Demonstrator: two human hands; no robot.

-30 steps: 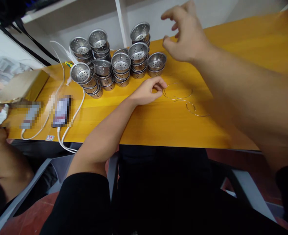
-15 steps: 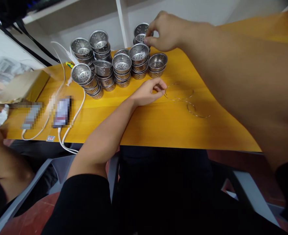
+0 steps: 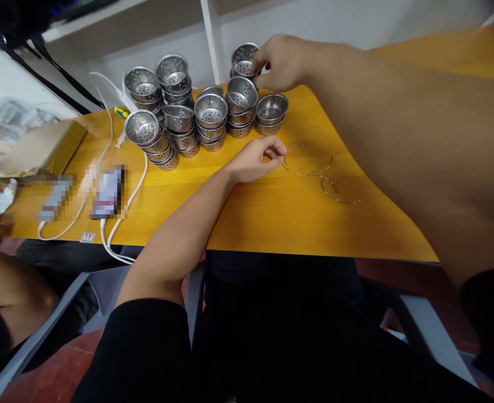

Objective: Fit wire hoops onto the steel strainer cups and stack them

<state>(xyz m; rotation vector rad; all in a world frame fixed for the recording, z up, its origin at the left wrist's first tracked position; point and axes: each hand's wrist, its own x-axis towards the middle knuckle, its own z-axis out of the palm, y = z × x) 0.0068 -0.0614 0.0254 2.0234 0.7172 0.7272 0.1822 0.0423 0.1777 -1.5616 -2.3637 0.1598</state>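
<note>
My left hand (image 3: 261, 159) rests on the table with curled fingers, thumb and fingertips closed at the near edge of a thin wire ring (image 3: 331, 162). A second curved piece of wire (image 3: 348, 200) lies just right of that ring. Over the back of the cup group reaches my right hand (image 3: 277, 64). Its thumb and fingers pinch at the rim of a perforated steel cup (image 3: 241, 96), which tops a stack and tilts slightly. Behind it stands another steel cup (image 3: 243, 59), partly covered by my fingers. A shorter stack of cups (image 3: 272, 109) sits below my right wrist.
Several more stacks of perforated cups (image 3: 141, 127) stand to the left. Two phones (image 3: 107, 193) with white cables lie on the yellow table (image 3: 272, 224). A cardboard box (image 3: 41, 151) is farther left, near another person's arm (image 3: 12, 285). A white shelf (image 3: 210, 39) rises behind.
My right hand has come down slightly to the front cup's rim, and that cup has shifted and tilted a little. My left hand and the wire rings stay in place.
</note>
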